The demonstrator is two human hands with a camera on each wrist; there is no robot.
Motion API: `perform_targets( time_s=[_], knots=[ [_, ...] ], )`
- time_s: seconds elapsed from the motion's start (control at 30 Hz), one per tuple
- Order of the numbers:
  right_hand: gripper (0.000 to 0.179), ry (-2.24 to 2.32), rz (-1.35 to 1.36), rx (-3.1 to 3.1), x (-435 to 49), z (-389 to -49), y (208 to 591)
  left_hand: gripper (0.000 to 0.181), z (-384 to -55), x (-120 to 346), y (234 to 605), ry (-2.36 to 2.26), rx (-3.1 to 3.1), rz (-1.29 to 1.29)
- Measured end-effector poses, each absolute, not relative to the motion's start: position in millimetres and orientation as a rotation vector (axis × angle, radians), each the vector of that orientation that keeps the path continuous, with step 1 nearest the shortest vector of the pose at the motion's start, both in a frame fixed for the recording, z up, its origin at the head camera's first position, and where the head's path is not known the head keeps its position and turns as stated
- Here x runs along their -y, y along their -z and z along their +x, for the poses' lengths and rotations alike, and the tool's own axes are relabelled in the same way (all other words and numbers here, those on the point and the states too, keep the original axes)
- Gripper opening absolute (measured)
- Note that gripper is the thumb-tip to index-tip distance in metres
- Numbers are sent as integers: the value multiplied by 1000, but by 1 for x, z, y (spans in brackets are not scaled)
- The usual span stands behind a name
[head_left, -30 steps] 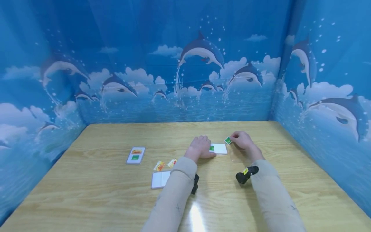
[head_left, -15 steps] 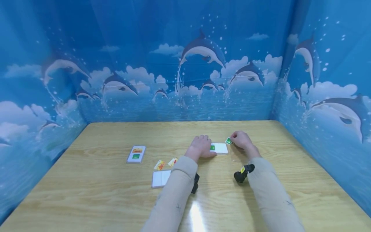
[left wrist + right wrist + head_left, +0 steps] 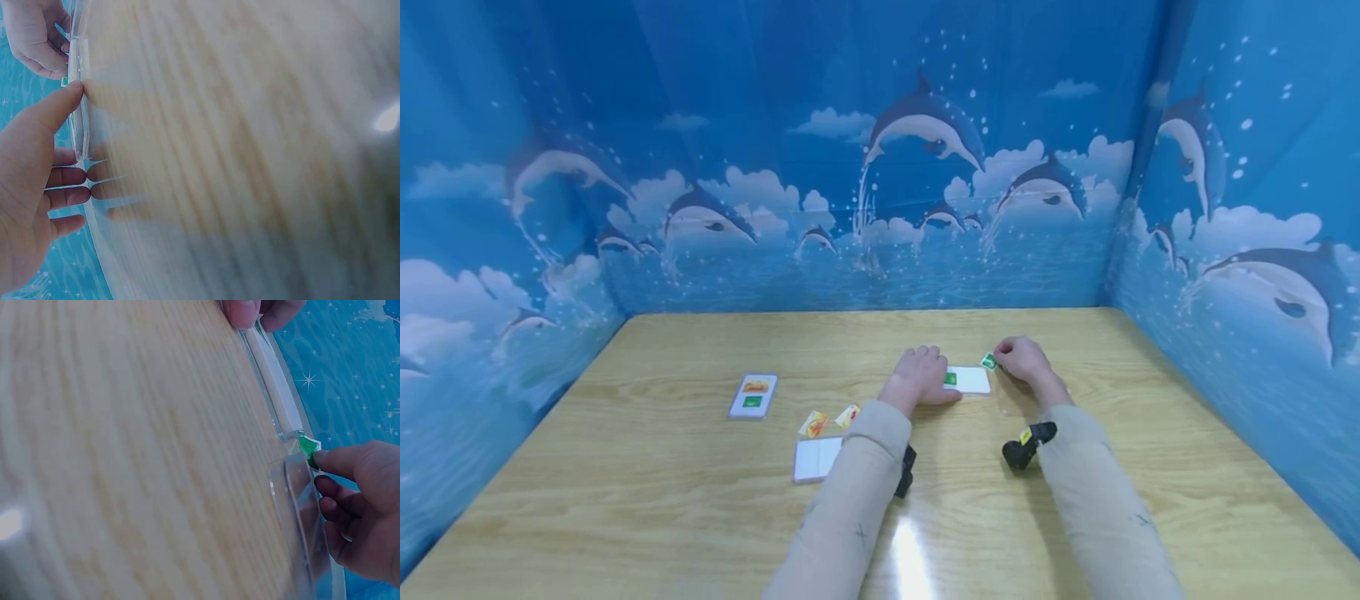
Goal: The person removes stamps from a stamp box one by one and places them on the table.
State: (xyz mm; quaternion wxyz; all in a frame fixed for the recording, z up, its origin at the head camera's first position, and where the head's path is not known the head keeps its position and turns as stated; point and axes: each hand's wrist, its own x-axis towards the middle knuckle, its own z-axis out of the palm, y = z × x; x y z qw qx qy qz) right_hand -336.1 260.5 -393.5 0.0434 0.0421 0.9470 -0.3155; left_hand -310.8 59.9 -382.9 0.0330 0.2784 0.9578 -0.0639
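Note:
My left hand (image 3: 919, 375) lies over the left end of a flat white case (image 3: 972, 381) with clear plastic edges. Its thumb is at the near edge and the fingers reach across to the far side, as the left wrist view shows. A green picture piece shows on the case beside this hand. Off the case's right end, my right hand (image 3: 1022, 361) pinches a small green card (image 3: 988, 362) with a white border between thumb and forefinger. In the right wrist view the green card (image 3: 309, 446) stands tilted close to the case's corner.
A clear plastic cover (image 3: 300, 512) lies below my right hand. To the left is another case (image 3: 752, 397) bearing an orange picture and a green one. Two small picture cards (image 3: 813, 424) lie behind a blank white case (image 3: 814, 459), partly hidden by my left sleeve.
My right forearm has shifted slightly to the left. Both hands stay almost in place, the right one still pinching the green card.

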Motion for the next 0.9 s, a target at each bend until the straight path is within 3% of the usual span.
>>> perform_targets(
  time_s=[0.9],
  knots=[
    [22, 947, 127, -2912, -257, -333, 397, 68, -308, -60, 380, 215, -2941, 849]
  ],
)
